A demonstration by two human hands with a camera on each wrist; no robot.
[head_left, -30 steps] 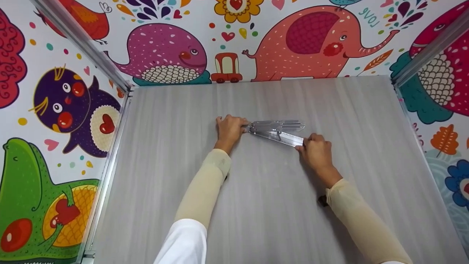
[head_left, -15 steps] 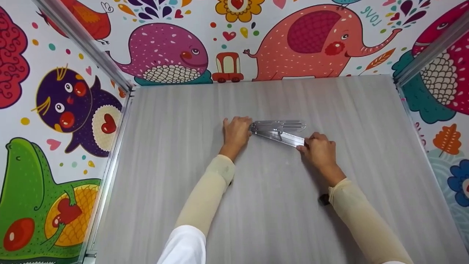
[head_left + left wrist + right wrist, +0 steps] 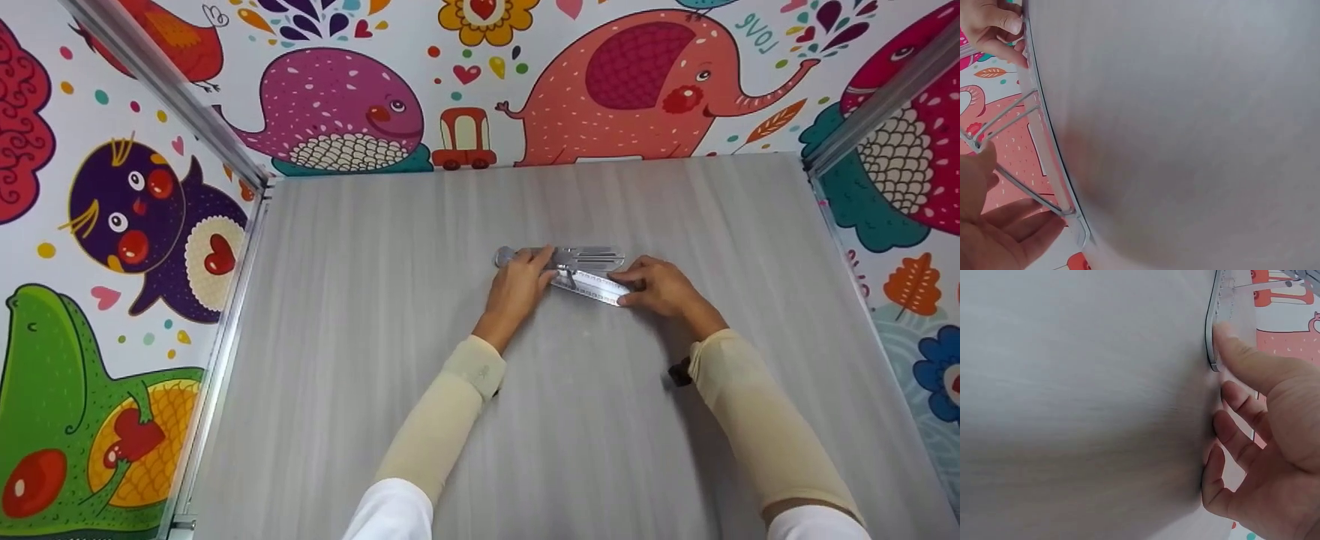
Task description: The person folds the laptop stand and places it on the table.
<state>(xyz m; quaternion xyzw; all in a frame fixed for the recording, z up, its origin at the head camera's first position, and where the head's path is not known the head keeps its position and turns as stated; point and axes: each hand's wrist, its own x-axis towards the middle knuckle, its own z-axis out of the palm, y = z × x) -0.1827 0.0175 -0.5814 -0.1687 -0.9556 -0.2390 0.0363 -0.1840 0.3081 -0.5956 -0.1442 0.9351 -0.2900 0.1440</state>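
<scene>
A folding metal ruler tool (image 3: 592, 259) lies near the middle of the grey table (image 3: 360, 315), with its slotted arm and its scaled arm spread in a narrow V and a round knob (image 3: 504, 256) at the left end. My left hand (image 3: 550, 265) pinches the tool where the two arms meet. My right hand (image 3: 627, 289) holds the right end of the scaled arm, with the thumb pressed on top of it. The left wrist view shows my left hand (image 3: 999, 220) at the thin bars of the tool (image 3: 1044, 146). In the right wrist view my right hand (image 3: 1252, 416) has its thumb on the ruler's (image 3: 1230, 304) tip.
Walls with bright cartoon animals (image 3: 637, 82) close in the table at the back and on both sides, with metal rails (image 3: 225, 330) along the edges. Bare grey tabletop lies all round the tool.
My left hand has slid right from the knob end onto the middle of the tool, which uncovers the knob. My right hand has turned and shifted slightly up on the scaled arm's end.
</scene>
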